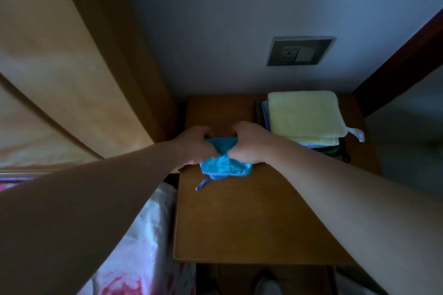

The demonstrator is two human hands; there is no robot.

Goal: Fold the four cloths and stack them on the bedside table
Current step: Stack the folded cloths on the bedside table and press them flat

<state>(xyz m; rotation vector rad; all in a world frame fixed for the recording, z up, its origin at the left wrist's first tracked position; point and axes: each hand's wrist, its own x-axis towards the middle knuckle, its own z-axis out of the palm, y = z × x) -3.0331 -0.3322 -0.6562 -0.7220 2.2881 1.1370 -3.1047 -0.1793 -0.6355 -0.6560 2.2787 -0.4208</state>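
Dim light. Both hands met over the far half of the bedside table (239,223), side by side and nearly touching. Left hand (194,145) and right hand (249,143) each had the fingers curled tight round the blue cloth (226,163), bunching its upper edge between them. The cloth's lower part lay on the tabletop toward 6 o'clock from the hands, a thin blue loop (202,184) trailing off its corner toward 7 o'clock. At 2 o'clock from the hands, in the table's far right corner, sat a stack of folded cloths with a pale yellow cloth (304,115) on top, darker layers showing beneath its edges; a white tag (357,134) stuck out at the stack's 4 o'clock corner. Wall socket (300,51) above the stack at 12 o'clock. Wooden headboard (84,55) to 9 o'clock; patterned bedding (143,246) at 7 o'clock beside the table.
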